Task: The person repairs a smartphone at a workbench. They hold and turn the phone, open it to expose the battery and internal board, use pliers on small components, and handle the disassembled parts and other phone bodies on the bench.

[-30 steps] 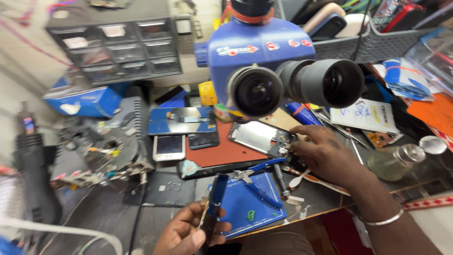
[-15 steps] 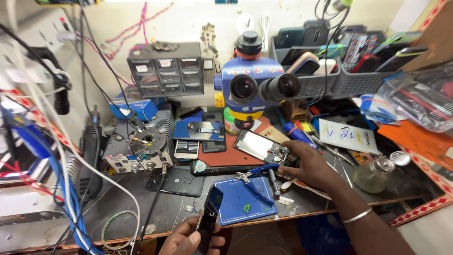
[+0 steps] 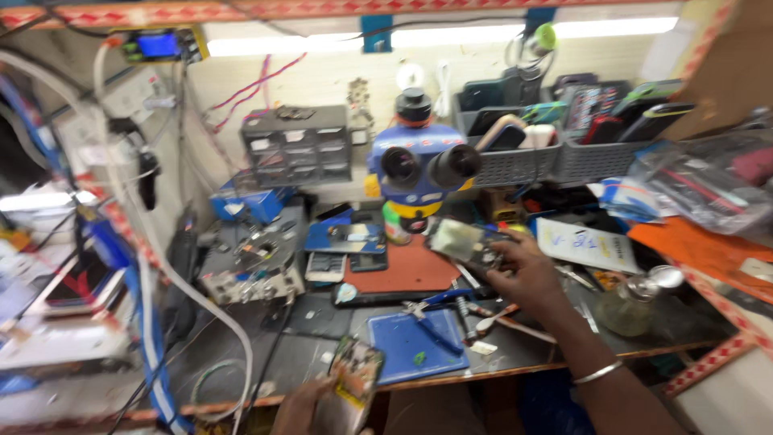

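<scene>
My right hand [image 3: 523, 278] reaches over the workbench and grips an opened phone body [image 3: 465, 243] with a pale inner face, lifted just below the blue stereo microscope [image 3: 420, 171]. My left hand [image 3: 302, 409] is at the bottom edge of the view, holding a second flat phone part [image 3: 354, 379] upright near the bench's front edge. A blue mat [image 3: 419, 346] with blue-handled pliers [image 3: 431, 318] lies between the two hands. A red-brown work mat [image 3: 403, 270] sits under the microscope.
A grey small-parts drawer cabinet [image 3: 296, 147] stands at the back. Grey baskets of phones [image 3: 555, 121] sit at the back right. A glass bottle [image 3: 632, 302] and papers [image 3: 584, 243] lie to the right. Cables and a white hose [image 3: 153, 266] hang on the left.
The view has pulled back and up. My right hand has lifted the phone body off the bench toward the microscope. My left hand has turned its phone part to show a lighter face.
</scene>
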The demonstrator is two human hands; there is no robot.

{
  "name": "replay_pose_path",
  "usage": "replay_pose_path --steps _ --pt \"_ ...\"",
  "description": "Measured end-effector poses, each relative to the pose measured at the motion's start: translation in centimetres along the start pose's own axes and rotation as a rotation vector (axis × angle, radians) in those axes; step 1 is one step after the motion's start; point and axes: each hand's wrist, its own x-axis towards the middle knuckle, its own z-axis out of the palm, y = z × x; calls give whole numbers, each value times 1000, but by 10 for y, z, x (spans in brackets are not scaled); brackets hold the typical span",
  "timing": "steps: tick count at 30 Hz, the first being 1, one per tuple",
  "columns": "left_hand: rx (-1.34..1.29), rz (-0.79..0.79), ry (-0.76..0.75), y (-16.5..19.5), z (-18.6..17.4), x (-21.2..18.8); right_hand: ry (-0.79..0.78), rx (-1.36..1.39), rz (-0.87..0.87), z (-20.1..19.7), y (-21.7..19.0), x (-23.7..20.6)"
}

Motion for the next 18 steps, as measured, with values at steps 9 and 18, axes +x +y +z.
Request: replay_pose_path --steps 9,18 --pt "381 -35 348 160 -8 -14 227 687 321 16 10 1" --pt "-194 -480 358 140 -15 -2 255 1295 553 -16 -2 -16"
